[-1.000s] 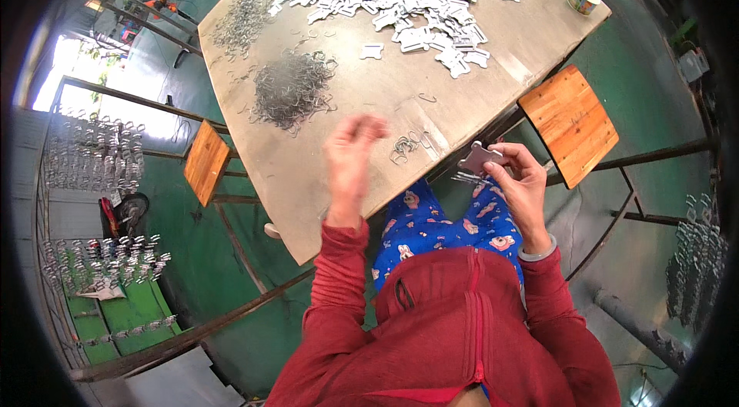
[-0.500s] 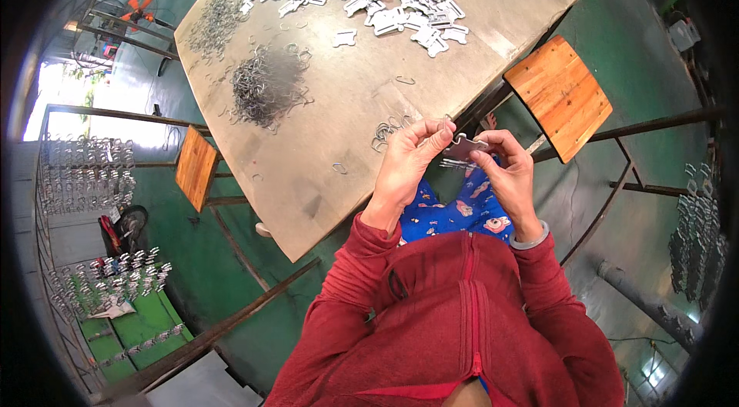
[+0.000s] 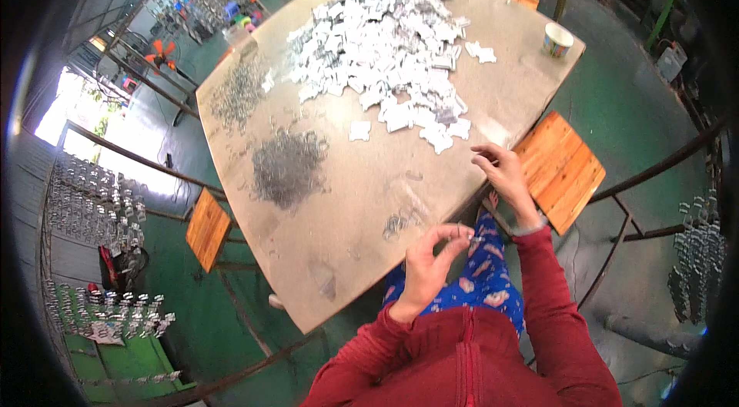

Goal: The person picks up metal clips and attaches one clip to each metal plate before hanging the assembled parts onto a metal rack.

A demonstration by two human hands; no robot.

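My left hand (image 3: 431, 262) is closed in a pinch near the table's front edge, above my lap. A small, shiny metal piece (image 3: 475, 239) shows at its fingertips, blurred and too small to make out fully. Farther forward and to the right, my right hand (image 3: 504, 180) hangs over the table's edge with bent fingers apart and nothing visible in them. Closest to my left hand on the table lies a small group of wire hooks (image 3: 396, 226). A large heap of flat, silvery metal plates (image 3: 385, 53) spreads across the far half, with a single plate (image 3: 359, 130) apart from it.
A dark heap of wire hooks (image 3: 286, 168) and a looser scatter (image 3: 237, 95) occupy the table's left side. A paper cup (image 3: 557, 40) stands at the far right corner. Wooden stools (image 3: 560, 172) flank the table (image 3: 308, 268). Metal parts hang on racks (image 3: 96, 203) at the left.
My right hand has left the metal plate it held beside my left hand and moved forward to the table's edge. My left hand stays pinched. The view has tilted up, showing more table.
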